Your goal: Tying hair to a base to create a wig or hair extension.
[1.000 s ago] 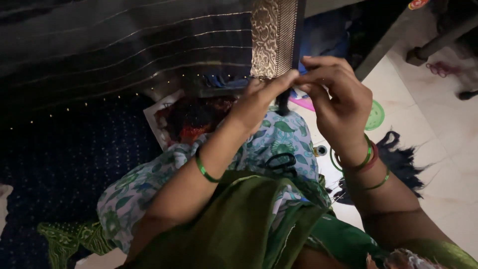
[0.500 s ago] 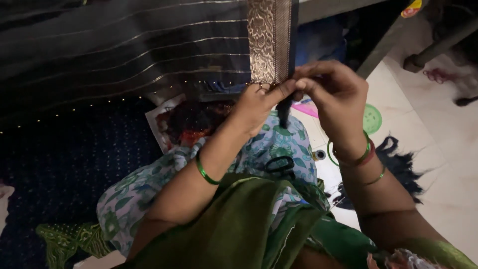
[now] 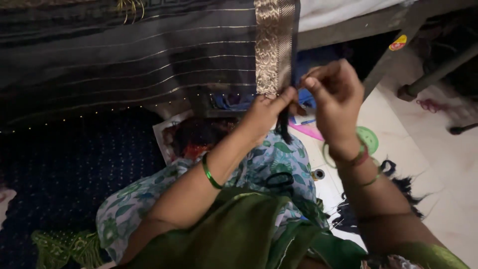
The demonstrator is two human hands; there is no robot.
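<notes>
Tassel (image 3: 284, 127): dark thread bundle, hung from the lower end of the gold border (image 3: 271, 47) of a dark sari (image 3: 124, 60). Long axis ran straight down, in line with the border above it.

Left hand (image 3: 264, 112): thumb and forefinger pressed together, pinching the border's bottom edge right where the tassel began. Tassel dropped just below these fingers, its upper end touching them, loose end free over the lap.

Right hand (image 3: 336, 99): fingers curled in, tips pressed together as if on a fine thread; whether anything was actually held could not be told. It sat just right of the border end, close beside the left hand, tips apart from the tassel. Left hand was the nearer of the two to the tassel.

Green bangle (image 3: 211, 173): on the left forearm. Mixed bangles (image 3: 356, 159): on the right wrist.

Scissors (image 3: 279, 180): black handles, lying on the leaf-print cloth (image 3: 269, 157) over the lap, below the tassel and well apart from both hands.

Green cloth (image 3: 234, 234): draped nearest the camera.

Thread scraps (image 3: 403, 184): dark, loose on the pale floor (image 3: 448, 164) to the right.

Sari body hung at upper left, thin pale stripes crossing it, border at its right edge.
</notes>
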